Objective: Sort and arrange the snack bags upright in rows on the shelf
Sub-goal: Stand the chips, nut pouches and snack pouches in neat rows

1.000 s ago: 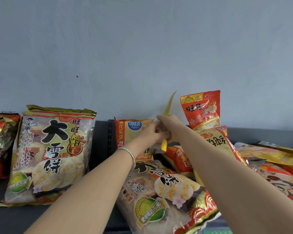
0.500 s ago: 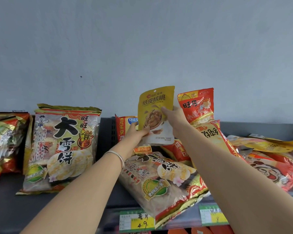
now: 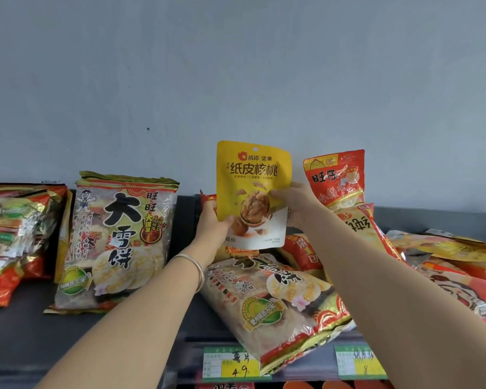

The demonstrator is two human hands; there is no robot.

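Note:
A yellow walnut pouch (image 3: 253, 175) is held upright above the shelf's middle, its front facing me. My left hand (image 3: 212, 223) grips its lower left edge, thumb on the front. My right hand (image 3: 295, 199) pinches its right edge. Below it a big rice-cracker bag (image 3: 267, 299) lies flat, sticking out over the shelf's front edge. Another big rice-cracker bag (image 3: 118, 242) stands upright at the left. A red bag (image 3: 335, 178) stands just right of the pouch.
The dark shelf (image 3: 26, 332) runs along a grey wall. Leaning red and gold bags (image 3: 14, 237) fill the far left. A heap of flat red and yellow bags (image 3: 446, 265) covers the right. Price tags (image 3: 230, 366) hang on the front rail.
The yellow pouch, seen edge-on a second ago, has been turned to face me and lifted a little higher between both hands. The camera view has shifted slightly.

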